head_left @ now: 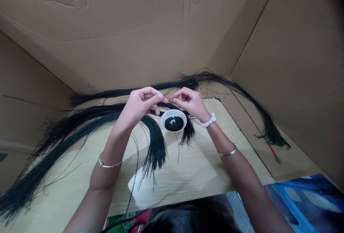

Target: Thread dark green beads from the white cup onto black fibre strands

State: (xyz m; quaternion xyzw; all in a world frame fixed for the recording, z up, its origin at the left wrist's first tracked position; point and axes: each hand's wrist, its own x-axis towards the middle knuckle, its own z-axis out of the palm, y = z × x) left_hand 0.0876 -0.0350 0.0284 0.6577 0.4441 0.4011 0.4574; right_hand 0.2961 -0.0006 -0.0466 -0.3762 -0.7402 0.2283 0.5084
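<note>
The left hand [139,105] and right hand [189,103] each pinch, thumb to forefinger with the other fingers curled, what looks like one fine black strand [170,100], too thin to be certain. Just below, between the hands and within easy reach, sits a white bowl [174,111] of dark beads [173,123]. Long black fibres [156,147] lie spread apart, perhaps against tangling, across a pale board [188,170] inside a cardboard box [107,28].
</note>
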